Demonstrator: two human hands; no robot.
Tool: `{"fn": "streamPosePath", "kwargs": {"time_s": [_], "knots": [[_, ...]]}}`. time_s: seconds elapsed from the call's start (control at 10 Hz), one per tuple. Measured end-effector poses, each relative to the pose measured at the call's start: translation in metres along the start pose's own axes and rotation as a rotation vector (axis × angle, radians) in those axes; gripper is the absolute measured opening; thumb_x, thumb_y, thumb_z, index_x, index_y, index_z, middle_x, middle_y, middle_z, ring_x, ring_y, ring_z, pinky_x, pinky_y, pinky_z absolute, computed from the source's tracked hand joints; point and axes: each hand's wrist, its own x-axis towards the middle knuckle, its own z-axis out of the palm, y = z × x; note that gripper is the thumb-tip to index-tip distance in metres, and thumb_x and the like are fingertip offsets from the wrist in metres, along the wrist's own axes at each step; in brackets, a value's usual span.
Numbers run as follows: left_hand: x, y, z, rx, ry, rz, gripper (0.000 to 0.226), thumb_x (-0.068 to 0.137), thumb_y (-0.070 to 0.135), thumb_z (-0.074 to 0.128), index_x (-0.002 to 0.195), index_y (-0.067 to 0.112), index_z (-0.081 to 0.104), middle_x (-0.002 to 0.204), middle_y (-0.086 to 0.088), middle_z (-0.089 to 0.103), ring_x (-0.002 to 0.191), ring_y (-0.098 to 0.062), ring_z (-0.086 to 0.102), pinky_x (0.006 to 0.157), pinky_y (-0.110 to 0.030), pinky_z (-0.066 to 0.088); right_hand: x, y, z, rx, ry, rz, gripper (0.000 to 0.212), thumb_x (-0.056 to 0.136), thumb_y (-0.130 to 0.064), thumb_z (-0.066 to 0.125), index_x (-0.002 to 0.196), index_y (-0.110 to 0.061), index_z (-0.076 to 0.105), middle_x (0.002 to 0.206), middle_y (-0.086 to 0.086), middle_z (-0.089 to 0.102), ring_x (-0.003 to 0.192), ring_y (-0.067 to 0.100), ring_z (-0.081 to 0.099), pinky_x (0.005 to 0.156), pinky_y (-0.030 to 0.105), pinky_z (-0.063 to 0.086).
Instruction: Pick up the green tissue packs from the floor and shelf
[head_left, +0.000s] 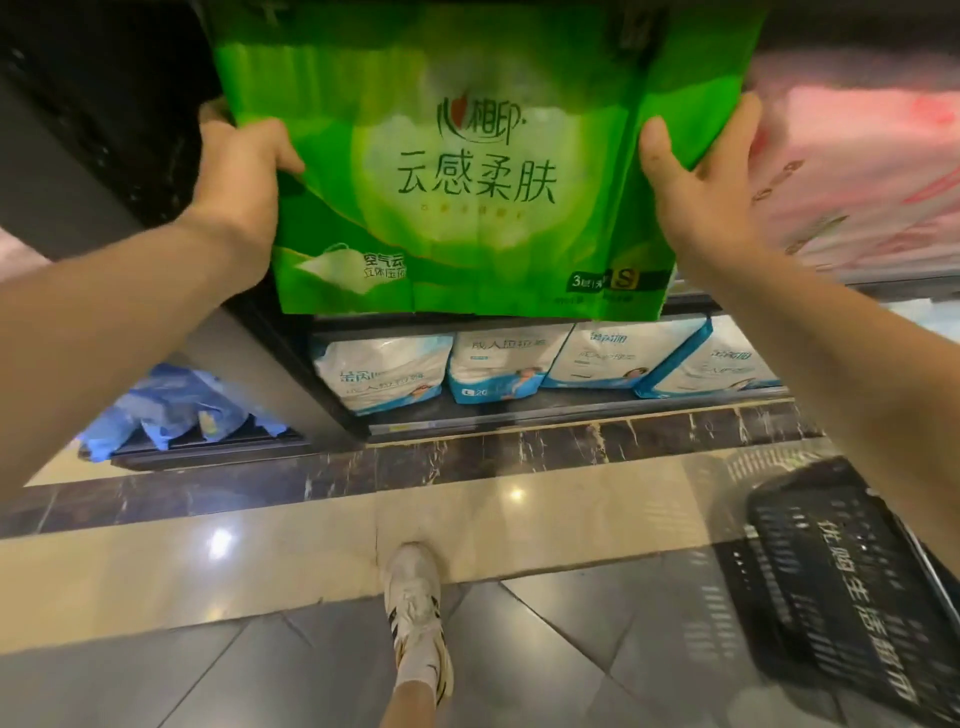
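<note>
The left hand (244, 171) curls its fingers round the left edge of the green pack (467, 171), thumb on the front, while the right hand (696, 182) clamps the right edge, thumb up the front and fingers hidden behind. The pack hangs at the upper shelf's front edge, beside pink packs (857, 171) and above the white packs (519, 364). Judging by the soft wrap, an even squeeze from both sides should keep it level.

Both arms raised, grips (239, 171) (701, 176) clamped.
</note>
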Motion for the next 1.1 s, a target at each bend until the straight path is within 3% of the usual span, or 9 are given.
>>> {"fn": "streamPosePath", "kwargs": {"time_s": [0.1, 0.3, 0.4, 0.5, 0.6, 0.7, 0.8, 0.9, 1.1], "knots": [[0.016, -0.007, 0.001, 0.038, 0.019, 0.002, 0.033, 0.085, 0.000, 0.054, 0.080, 0.030, 0.040, 0.083, 0.011, 0.051, 0.063, 0.008, 0.053, 0.064, -0.010, 0.046, 0.020, -0.005, 0.006, -0.061, -0.006, 0.011, 0.085, 0.096, -0.049, 0.062, 0.148, 0.001, 0.018, 0.129, -0.001, 0.048, 0.121, 0.003, 0.047, 0.106, 0.014, 0.038], [0.023, -0.023, 0.011, 0.036, 0.005, 0.070, 0.056, 0.085, -0.009, 0.059, 0.127, 0.015, 0.032, 0.103, 0.009, 0.054, 0.084, 0.008, 0.059, 0.071, -0.005, 0.046, 0.022, 0.018, 0.010, -0.118, -0.083, 0.008, 0.117, 0.095, -0.056, 0.055, 0.151, 0.011, -0.023, 0.169, 0.018, 0.005, 0.157, 0.026, 0.008, 0.128, 0.037, 0.014], [0.029, -0.034, 0.011, 0.143, -0.040, 0.034, 0.075, 0.084, 0.012, 0.077, 0.142, 0.012, 0.029, 0.117, 0.008, 0.057, 0.101, 0.006, 0.059, 0.085, -0.004, 0.046, 0.018, 0.028, 0.006, -0.191, -0.145, 0.028, 0.107, 0.103, -0.046, 0.054, 0.152, 0.008, -0.025, 0.170, 0.010, 0.009, 0.154, 0.017, 0.014, 0.121, 0.018, 0.014], [0.022, -0.040, 0.009, 0.303, -0.071, -0.069, 0.095, 0.082, 0.044, 0.081, 0.155, 0.019, 0.025, 0.145, -0.004, 0.049, 0.131, -0.019, 0.052, 0.107, -0.020, 0.039, 0.022, 0.022, 0.004, -0.255, -0.185, 0.094, 0.106, 0.101, -0.044, 0.060, 0.157, -0.001, -0.020, 0.166, 0.005, 0.026, 0.149, 0.018, 0.030, 0.120, 0.026, 0.028], [0.043, -0.063, 0.003, 0.332, -0.062, -0.202, 0.110, 0.057, 0.074, 0.085, 0.147, 0.043, 0.029, 0.148, -0.002, 0.047, 0.128, -0.026, 0.054, 0.111, -0.048, 0.046, 0.023, 0.015, -0.006, -0.338, -0.208, 0.155, 0.112, 0.084, -0.061, 0.067, 0.160, -0.021, -0.004, 0.157, 0.010, 0.042, 0.136, 0.033, 0.050, 0.108, 0.054, 0.049], [0.049, -0.072, 0.003, 0.142, -0.036, -0.248, 0.116, 0.035, 0.071, 0.089, 0.133, 0.038, 0.038, 0.136, 0.009, 0.057, 0.122, -0.021, 0.060, 0.104, -0.055, 0.050, 0.020, 0.019, -0.009, -0.227, -0.194, 0.193, 0.110, 0.070, -0.060, 0.077, 0.154, -0.024, 0.016, 0.147, -0.001, 0.054, 0.125, 0.026, 0.060, 0.100, 0.052, 0.056], [0.009, -0.035, 0.018, 0.051, -0.017, -0.251, 0.099, 0.058, 0.045, 0.089, 0.141, 0.026, 0.040, 0.126, 0.013, 0.062, 0.118, -0.014, 0.061, 0.107, -0.046, 0.051, 0.017, 0.025, -0.004, -0.061, -0.154, 0.220, 0.120, 0.060, -0.054, 0.086, 0.155, -0.026, 0.019, 0.152, -0.002, 0.050, 0.135, 0.022, 0.053, 0.106, 0.049, 0.052], [0.006, -0.038, 0.022, 0.077, 0.017, -0.231, 0.113, 0.050, 0.048, 0.089, 0.147, 0.030, 0.034, 0.128, 0.014, 0.063, 0.119, -0.013, 0.061, 0.108, -0.043, 0.050, 0.018, 0.032, 0.004, -0.015, -0.130, 0.249, 0.122, 0.070, -0.041, 0.085, 0.161, -0.021, 0.006, 0.157, -0.002, 0.040, 0.140, 0.021, 0.045, 0.113, 0.043, 0.046], [0.024, -0.045, 0.021, 0.087, -0.076, -0.142, 0.109, 0.055, 0.041, 0.086, 0.149, 0.029, 0.032, 0.135, 0.012, 0.059, 0.125, -0.009, 0.058, 0.113, -0.035, 0.044, 0.047, 0.070, 0.011, 0.014, -0.182, 0.271, 0.155, 0.042, -0.068, 0.094, 0.159, -0.016, 0.006, 0.160, 0.003, 0.038, 0.144, 0.025, 0.042, 0.116, 0.047, 0.043]]}}
